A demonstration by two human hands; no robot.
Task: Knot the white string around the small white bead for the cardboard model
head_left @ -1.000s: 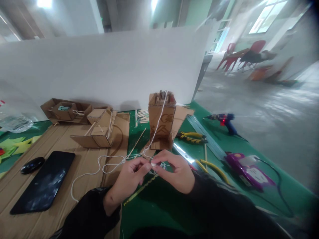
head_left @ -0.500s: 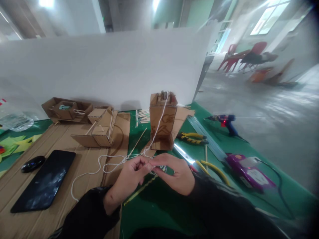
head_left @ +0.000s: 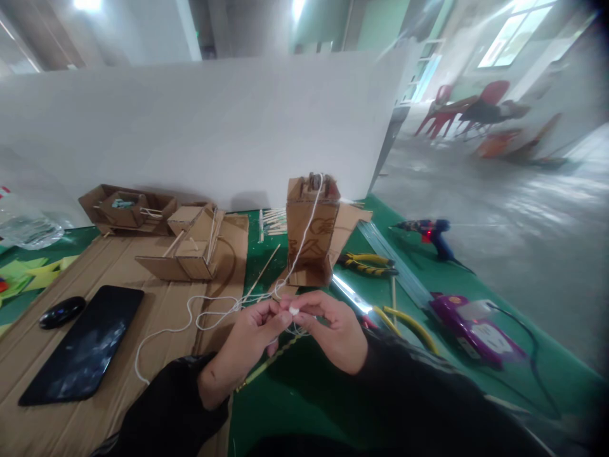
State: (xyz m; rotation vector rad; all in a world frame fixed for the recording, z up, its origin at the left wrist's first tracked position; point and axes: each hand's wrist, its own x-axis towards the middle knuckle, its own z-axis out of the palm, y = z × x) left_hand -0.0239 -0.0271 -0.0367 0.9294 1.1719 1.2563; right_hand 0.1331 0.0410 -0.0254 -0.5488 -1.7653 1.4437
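Both hands meet in front of an upright cardboard stand [head_left: 311, 238]. Fingers and thumb of my left hand [head_left: 259, 333] are pinched on white string [head_left: 307, 231], at a small white bunch between the two hands. From the other side my right hand [head_left: 335, 330] pinches the same bunch, its fingertips close to the left ones. The string runs from a roller at the top of the stand down its front to the hands. More of it lies in loose loops across a flat cardboard sheet [head_left: 166, 355] on the left. A thin yellowish twisted rod [head_left: 266, 366] lies beneath the hands.
Yellow-handled pliers [head_left: 368, 263], a second yellow-handled tool [head_left: 413, 330], clear glue sticks [head_left: 394, 266], a glue gun [head_left: 428, 235] and a purple power box [head_left: 476, 330] are on the right. On the left are a black phone [head_left: 83, 346], a mouse [head_left: 61, 312] and cardboard models [head_left: 190, 244].
The fingertips have parted slightly, so a white bunch of string shows between them. My right hand has shifted a little to the left.
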